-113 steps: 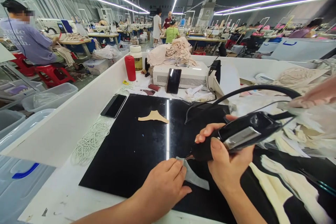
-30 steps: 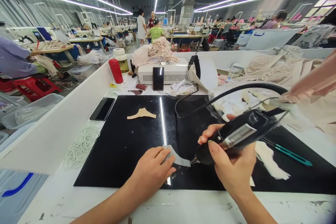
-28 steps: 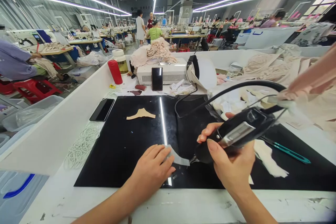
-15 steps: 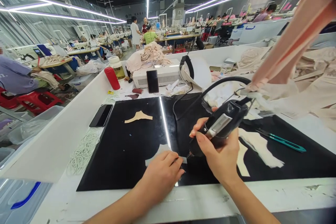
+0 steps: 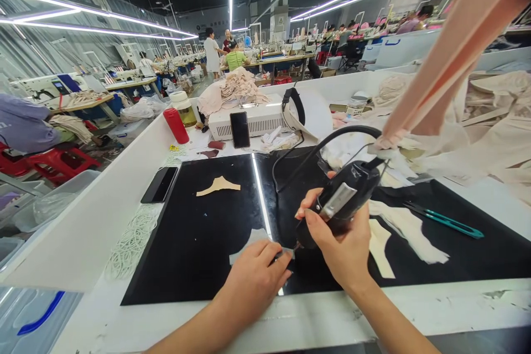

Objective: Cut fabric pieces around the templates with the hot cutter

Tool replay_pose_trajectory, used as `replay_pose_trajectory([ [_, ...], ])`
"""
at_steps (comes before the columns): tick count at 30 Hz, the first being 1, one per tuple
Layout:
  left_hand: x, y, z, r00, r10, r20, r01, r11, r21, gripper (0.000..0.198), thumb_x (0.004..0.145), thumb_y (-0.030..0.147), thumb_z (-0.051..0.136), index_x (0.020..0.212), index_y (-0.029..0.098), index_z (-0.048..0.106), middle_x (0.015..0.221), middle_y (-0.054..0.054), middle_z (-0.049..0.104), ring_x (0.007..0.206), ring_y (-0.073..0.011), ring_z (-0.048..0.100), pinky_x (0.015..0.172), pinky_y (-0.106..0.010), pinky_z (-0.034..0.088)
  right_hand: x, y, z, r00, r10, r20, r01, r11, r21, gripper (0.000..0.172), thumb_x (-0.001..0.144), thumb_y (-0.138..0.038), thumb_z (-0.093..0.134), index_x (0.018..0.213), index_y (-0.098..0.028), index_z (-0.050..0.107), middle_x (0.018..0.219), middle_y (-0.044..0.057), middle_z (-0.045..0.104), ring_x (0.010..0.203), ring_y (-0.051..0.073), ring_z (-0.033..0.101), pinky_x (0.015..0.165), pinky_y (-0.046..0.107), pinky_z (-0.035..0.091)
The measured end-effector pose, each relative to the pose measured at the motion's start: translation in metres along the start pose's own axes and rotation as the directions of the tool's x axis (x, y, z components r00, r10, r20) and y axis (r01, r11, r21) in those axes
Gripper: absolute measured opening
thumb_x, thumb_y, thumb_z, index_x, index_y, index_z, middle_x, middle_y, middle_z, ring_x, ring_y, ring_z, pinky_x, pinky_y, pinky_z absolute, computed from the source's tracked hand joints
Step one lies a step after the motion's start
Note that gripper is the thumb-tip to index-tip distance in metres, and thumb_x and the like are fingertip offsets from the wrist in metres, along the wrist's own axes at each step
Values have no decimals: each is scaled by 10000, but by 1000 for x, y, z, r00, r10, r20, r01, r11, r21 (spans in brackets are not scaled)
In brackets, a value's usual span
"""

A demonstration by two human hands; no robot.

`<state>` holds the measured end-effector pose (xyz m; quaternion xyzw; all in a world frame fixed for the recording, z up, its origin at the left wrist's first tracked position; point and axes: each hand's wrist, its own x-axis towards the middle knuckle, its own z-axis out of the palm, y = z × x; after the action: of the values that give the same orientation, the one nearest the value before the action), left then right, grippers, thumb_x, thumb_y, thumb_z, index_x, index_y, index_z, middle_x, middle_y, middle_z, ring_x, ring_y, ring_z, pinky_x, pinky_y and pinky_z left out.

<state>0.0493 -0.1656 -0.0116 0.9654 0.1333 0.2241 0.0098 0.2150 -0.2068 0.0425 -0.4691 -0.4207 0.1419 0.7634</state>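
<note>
My right hand (image 5: 342,238) is closed round a black corded power tool (image 5: 341,196) with a silver plate, its lower end close to the mat. To its left my left hand (image 5: 257,274) presses a thin grey fabric piece (image 5: 250,244) on the black mat (image 5: 199,254), fingers together. Much of that piece is hidden under the hand. A pink cloth strip (image 5: 435,66) hangs down to the tool's cable end. Right of my right hand lie a cream piece (image 5: 380,249) and a layered white cloth piece (image 5: 418,232). A tan cut-out (image 5: 218,184) lies at the back left of the mat.
Teal tweezers (image 5: 452,224) lie on the mat's right. Along the left are a dark phone (image 5: 160,185) and pale cord loops (image 5: 133,240). Behind stand a phone (image 5: 240,129), a red can (image 5: 176,126) and a white machine (image 5: 269,119). Several people are farther back.
My right hand and the tool have moved slightly left, closer to my left hand. The pink strip's lower end shifted left too. My left hand stays nearly in place on the grey piece.
</note>
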Motion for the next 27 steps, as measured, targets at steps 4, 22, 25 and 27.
replay_pose_trajectory([
  [4,-1,0,2,1000,-17,7,17,1000,0,264,1052,244,458,1197,123,642,1043,-93,678,962,-211,635,838,-346,578,-1,1,-2,1000,17,-7,-18,1000,-19,301,837,-213,748,1050,-282,547,896,-29,680,696,149,673,661,297,577],
  [22,-14,-10,-11,992,-115,50,121,982,-143,257,1013,231,561,1260,175,607,1177,-61,673,1087,-222,621,1012,-396,531,-6,-2,-9,998,54,28,-55,998,41,569,844,-253,793,1339,-333,525,897,-14,669,675,154,652,604,279,559],
  [25,-37,-26,-26,954,-296,44,299,934,-195,285,998,223,596,1283,205,603,1221,-56,655,1137,-214,601,1046,-394,509,-4,-5,-10,999,42,10,-43,997,71,568,840,-269,806,1338,-350,546,890,-7,667,697,169,649,654,316,567],
  [27,-53,-34,-33,910,-411,43,411,888,-208,312,964,215,653,1273,220,617,1220,-59,648,1141,-219,597,1017,-389,523,-3,-8,-8,999,48,5,-48,995,84,559,841,-289,808,1336,-355,557,883,-4,659,705,178,644,670,334,572],
])
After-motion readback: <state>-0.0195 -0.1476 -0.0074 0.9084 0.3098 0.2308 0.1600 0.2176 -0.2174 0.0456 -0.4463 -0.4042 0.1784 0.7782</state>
